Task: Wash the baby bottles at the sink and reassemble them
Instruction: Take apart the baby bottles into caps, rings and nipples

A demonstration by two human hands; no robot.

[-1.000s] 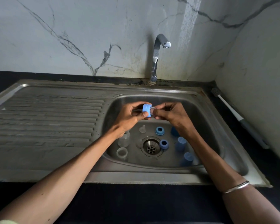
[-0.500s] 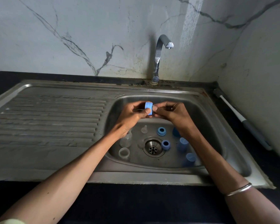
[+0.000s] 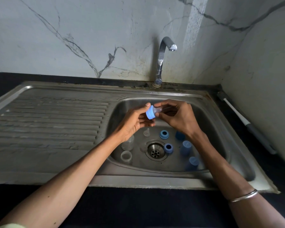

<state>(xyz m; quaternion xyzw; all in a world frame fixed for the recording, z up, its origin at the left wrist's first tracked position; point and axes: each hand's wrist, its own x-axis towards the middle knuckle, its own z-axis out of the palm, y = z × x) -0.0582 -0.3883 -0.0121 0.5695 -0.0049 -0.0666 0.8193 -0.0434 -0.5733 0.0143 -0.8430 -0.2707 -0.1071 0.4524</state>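
I pinch the blue ring [image 3: 149, 114] with my left hand [image 3: 135, 122]. My right hand [image 3: 178, 117] pinches the teat [image 3: 158, 111] to pull it through.

Rings [image 3: 164, 134] and caps [image 3: 185, 147] lie in the sink [image 3: 220, 129], right of the drain [image 3: 155, 151].

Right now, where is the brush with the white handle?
In the head view the brush lies on the dark counter at the far right, between the sink rim and the right wall, away from both hands.
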